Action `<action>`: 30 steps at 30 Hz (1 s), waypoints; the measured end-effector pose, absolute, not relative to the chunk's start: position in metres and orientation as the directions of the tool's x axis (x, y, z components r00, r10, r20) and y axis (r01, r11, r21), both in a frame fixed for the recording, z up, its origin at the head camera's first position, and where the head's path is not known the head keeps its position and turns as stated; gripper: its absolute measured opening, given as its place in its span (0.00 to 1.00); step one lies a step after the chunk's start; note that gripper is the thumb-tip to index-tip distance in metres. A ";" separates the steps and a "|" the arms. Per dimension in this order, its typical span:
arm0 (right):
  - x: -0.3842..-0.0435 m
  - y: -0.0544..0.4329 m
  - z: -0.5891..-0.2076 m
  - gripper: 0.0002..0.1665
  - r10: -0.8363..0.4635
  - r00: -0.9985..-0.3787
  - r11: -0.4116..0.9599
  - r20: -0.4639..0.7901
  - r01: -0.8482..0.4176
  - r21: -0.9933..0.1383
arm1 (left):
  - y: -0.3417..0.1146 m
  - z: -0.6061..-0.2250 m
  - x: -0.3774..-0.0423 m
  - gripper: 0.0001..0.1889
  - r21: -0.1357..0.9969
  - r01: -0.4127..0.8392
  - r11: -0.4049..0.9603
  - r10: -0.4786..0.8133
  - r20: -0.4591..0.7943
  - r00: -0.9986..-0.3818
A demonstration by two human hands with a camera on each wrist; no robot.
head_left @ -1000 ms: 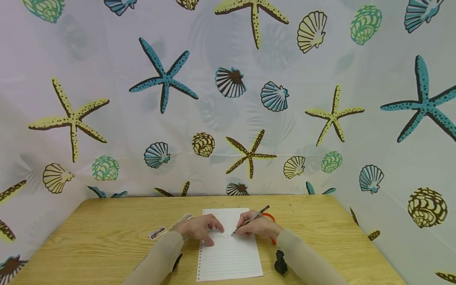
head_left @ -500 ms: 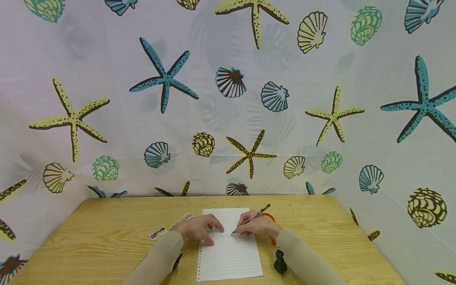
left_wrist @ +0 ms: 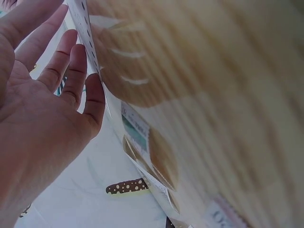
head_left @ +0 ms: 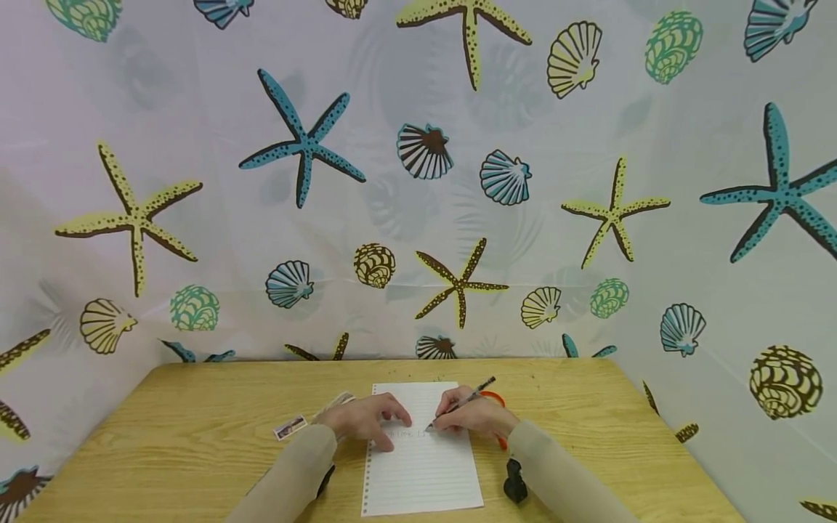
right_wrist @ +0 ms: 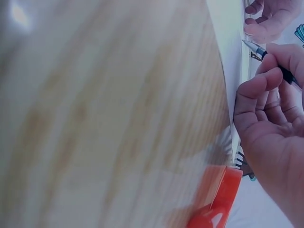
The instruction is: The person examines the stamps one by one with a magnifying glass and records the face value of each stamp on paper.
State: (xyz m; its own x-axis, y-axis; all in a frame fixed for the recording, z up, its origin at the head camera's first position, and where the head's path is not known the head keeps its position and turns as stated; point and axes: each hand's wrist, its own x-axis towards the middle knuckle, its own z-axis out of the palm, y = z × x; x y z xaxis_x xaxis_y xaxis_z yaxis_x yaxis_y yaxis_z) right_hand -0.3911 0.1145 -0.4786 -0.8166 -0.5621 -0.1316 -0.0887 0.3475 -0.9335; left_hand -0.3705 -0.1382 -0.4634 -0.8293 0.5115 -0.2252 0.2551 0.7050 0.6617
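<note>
White paper (head_left: 425,479) lies short of the worktop's (head_left: 196,436) far edge. Its faint writing (head_left: 405,434) looks slightly longer than a second ago; we judge the line advancing. Right hand (head_left: 472,417) pinches the pen (head_left: 475,392); left hand (head_left: 362,419), fingers loosely spread, crosses the paper's left edge.

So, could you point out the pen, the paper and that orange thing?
Pen (head_left: 474,394), head view: on its barrel.
Paper (head_left: 421,476), head view: its lower half.
Orange thing (right_wrist: 230,189), right wrist view: its upper part.

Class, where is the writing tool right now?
In the head view, the writing tool is low, just right of centre, held in the right hand, its tip over the lined sheet, right of the left hand.
</note>
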 end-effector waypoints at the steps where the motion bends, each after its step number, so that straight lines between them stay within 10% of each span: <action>1: -0.391 0.115 -0.478 0.07 -0.560 -0.818 0.350 -0.132 -0.089 -0.932 | -0.138 -0.464 -0.370 0.20 0.662 0.252 0.706 0.510 -0.227 -0.830; 30: -0.391 0.120 -0.479 0.08 -0.553 -0.823 0.359 -0.129 -0.096 -0.928 | -0.140 -0.464 -0.372 0.20 0.666 0.283 0.690 0.541 -0.214 -0.813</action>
State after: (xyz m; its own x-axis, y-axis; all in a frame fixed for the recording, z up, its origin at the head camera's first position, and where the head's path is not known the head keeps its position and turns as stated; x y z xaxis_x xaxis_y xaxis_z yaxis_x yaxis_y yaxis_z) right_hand -0.3915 0.1197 -0.4789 -0.8232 -0.5530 -0.1289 -0.0960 0.3592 -0.9283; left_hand -0.3717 -0.1397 -0.4642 -0.8134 0.5409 -0.2139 0.2833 0.6896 0.6665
